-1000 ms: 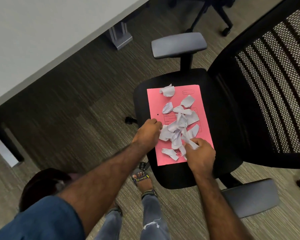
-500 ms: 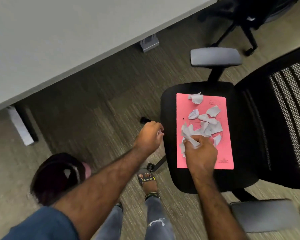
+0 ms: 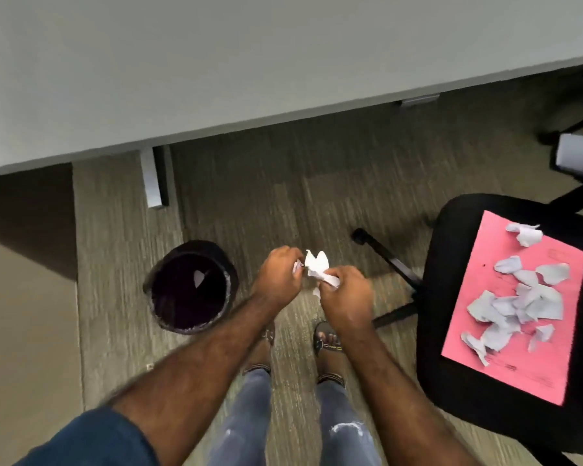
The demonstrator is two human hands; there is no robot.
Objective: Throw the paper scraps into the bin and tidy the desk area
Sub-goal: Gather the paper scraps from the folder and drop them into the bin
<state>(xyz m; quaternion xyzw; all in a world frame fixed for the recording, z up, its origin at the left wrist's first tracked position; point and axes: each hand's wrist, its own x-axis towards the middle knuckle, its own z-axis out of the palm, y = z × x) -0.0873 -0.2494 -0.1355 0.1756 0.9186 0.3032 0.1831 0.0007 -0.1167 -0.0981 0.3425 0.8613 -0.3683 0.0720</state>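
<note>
left hand [image 3: 278, 275] and right hand [image 3: 345, 299]: fingers curled, pinching white paper scraps [image 3: 318, 268] | position: beside the black bin [image 3: 191, 287], not above | risk: dropped here, scraps fall on carpet

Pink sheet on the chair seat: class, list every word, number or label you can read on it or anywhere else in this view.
None can be read.
Pink sheet: faint printed marks near its top right corner and a dark line near its bottom edge, too blurred to read.
Paper scraps, bin, desk: no text visible.
</note>
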